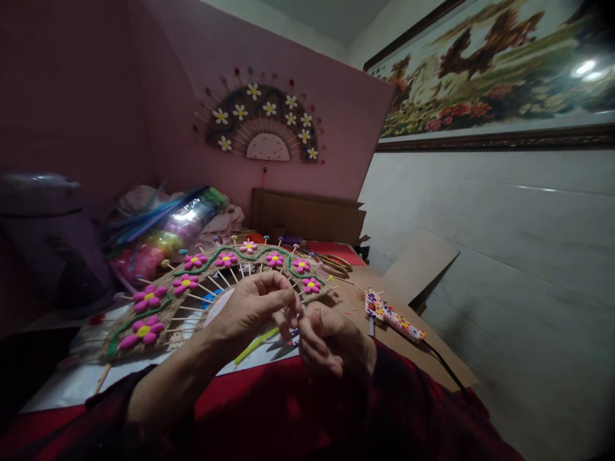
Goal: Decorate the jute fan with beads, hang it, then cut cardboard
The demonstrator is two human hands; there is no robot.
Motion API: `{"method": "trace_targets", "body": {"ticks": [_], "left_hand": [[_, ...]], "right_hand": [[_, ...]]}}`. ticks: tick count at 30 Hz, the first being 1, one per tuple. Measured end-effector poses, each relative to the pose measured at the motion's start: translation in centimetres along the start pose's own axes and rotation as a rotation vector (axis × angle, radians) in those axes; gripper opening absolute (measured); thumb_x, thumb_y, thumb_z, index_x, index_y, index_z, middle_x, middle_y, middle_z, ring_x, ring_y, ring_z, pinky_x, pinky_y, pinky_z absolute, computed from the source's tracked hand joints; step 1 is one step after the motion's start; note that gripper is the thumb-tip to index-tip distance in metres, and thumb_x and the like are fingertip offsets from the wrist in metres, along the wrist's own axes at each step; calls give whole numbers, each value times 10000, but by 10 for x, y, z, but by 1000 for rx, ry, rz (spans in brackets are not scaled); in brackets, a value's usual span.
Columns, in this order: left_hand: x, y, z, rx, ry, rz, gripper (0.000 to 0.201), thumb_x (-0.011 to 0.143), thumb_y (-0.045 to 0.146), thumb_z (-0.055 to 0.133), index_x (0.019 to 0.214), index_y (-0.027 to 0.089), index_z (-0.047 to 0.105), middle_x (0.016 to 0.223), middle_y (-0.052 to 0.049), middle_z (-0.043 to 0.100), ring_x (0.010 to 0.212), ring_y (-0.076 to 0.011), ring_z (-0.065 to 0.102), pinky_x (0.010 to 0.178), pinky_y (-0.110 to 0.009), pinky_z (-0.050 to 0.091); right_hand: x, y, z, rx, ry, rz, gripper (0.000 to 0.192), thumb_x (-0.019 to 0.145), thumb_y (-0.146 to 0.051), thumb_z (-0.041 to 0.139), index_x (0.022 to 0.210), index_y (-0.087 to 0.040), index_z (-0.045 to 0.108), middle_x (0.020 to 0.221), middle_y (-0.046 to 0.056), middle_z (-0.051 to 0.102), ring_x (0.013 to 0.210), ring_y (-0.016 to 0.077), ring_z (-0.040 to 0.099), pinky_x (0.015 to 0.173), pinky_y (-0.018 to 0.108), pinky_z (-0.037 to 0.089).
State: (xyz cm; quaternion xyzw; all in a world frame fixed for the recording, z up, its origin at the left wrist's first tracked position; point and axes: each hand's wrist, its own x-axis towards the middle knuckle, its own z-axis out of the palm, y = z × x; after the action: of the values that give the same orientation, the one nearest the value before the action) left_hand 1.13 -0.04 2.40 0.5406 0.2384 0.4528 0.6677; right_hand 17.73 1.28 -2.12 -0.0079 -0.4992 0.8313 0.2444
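Note:
A half-round woven fan piece [158, 307] with pink flowers, a green cord and wooden spokes lies on the table in front of me. My left hand [254, 304] and my right hand [331, 339] meet above its near edge, fingers pinched together around something small and bluish [294, 336] that is mostly hidden. Which hand actually grips it is unclear. A yellow-green strip [254, 346] lies on white paper just below my left hand. A flower-patterned glue gun [391, 315] with a black cord rests on the table right of my right hand.
A finished fan with white flowers [262, 121] hangs on the pink wall. A bag of coloured craft material [163, 237] lies at back left, a cardboard box [307, 214] at the back, gold scissors [334, 264] beyond the fan. A framed picture [494, 70] hangs at right.

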Motion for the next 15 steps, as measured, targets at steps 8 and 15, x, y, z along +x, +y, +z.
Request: {"method": "trace_targets", "body": {"ticks": [8,15], "left_hand": [[-6,0,4,85,-1,31,72,724,190,596,720,120,611,531,15,570,379,-54,455,365,-160,334],[-9,5,8,349,-41,85,381,876,372,439,576,140,477,467,43,396,417,-42,313,383,-159,208]], "right_hand": [[1,3,-4,18,-131,-89,346,818,-404,621,644,-105,614,446,20,599,325,88,515,373,178,386],[-1,1,1,-138,87,-127,335,758,-414,681,617,-128,574,415,-6,571,312,82,471,314,165,271]]}}
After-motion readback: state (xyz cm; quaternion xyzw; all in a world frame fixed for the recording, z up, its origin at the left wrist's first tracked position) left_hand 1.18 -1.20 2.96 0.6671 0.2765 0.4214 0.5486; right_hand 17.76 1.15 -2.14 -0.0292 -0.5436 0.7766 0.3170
